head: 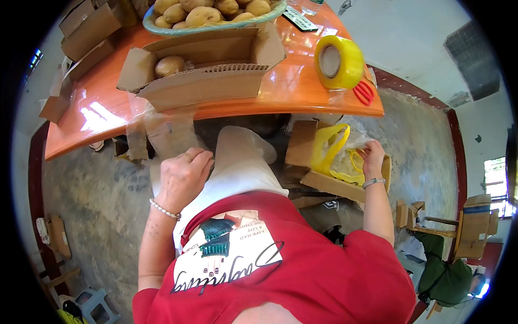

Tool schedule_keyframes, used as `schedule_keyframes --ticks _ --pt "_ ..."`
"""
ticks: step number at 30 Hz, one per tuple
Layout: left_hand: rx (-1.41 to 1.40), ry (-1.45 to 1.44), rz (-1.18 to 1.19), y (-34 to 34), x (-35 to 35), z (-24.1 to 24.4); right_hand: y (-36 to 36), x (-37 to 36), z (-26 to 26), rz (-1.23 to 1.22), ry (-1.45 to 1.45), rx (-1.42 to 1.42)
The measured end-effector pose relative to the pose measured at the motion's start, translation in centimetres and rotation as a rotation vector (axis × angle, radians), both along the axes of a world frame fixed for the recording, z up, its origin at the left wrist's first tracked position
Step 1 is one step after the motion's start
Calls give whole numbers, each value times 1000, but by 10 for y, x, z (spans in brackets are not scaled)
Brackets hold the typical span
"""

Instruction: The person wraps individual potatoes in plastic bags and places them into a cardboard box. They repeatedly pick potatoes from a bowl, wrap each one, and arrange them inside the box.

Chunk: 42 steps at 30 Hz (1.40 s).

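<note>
My right hand (372,158) pinches clear plastic film (360,137) over an open cardboard box (336,184) below the table's right side. A yellow plastic bag (323,150) lies in that box, its handle loop standing up. My left hand (186,172) is above my lap with its fingers curled. Just beyond it, a translucent plastic strip (170,131) hangs from the table edge; I cannot tell whether the fingers hold it. In front of me on the orange table (226,107) stands an open, long cardboard box (206,83). One potato (170,67) sits at its left end.
A lined basket (218,27) of potatoes stands at the back. To the right are a roll of yellowish packing tape (340,62), red-handled scissors (364,93) and a remote control (299,18). More cardboard boxes (91,30) sit at the table's left. A plastic stool (95,305) stands lower left.
</note>
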<state>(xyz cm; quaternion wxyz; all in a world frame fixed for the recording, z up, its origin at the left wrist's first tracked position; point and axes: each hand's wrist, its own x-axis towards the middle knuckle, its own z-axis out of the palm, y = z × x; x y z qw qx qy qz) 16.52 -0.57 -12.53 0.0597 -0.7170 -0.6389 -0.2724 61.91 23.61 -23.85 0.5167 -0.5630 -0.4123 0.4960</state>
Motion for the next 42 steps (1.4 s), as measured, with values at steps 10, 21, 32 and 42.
schedule_keyframes --ticks 10,21,32,42 --pt "-18 -144 -99 9 14 0 -8 -27 67 -98 448 140" --pt "-141 -897 -334 48 67 7 -115 -240 139 603 633 -56" --pt "172 -1992 182 -26 -16 -19 -100 -255 140 736 576 84" --pt "-200 -1610 -22 -29 6 -12 -142 -312 129 1101 302 42"
